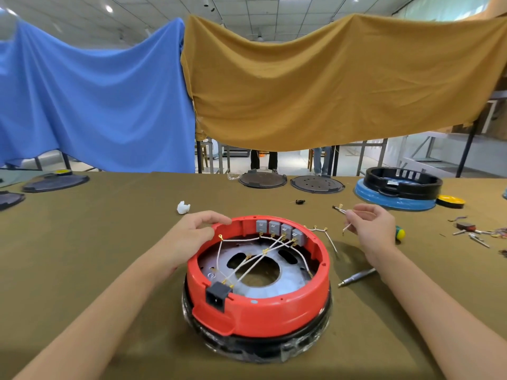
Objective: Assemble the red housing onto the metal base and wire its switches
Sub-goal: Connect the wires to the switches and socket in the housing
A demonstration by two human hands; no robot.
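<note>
Nearest the camera, the red housing point(260, 305) is seen seated on the metal base point(258, 344), its black socket point(218, 294) turned toward six o'clock. Four grey switches point(281, 230) are ranged along the inner wall at about twelve to one o'clock, and white wires point(255, 259) are strung from them across the opening toward the socket.

The left hand point(192, 237) is laid on the rim at about ten o'clock, thumb and fingers curled over the edge, so the housing is steadied by it. The right hand point(373, 229) is held clear of the housing, out past two o'clock, and a loose white wire point(346, 228) is pinched in its fingertips; the wire's long axis runs roughly from one to seven o'clock, its lower end pointing back toward the switches.

The switches lie at about nine o'clock from the right hand, which is judged the better placed to bring the terminal in. A screwdriver point(356, 277) lies on the cloth point(82, 242) at four o'clock of the housing.
</note>
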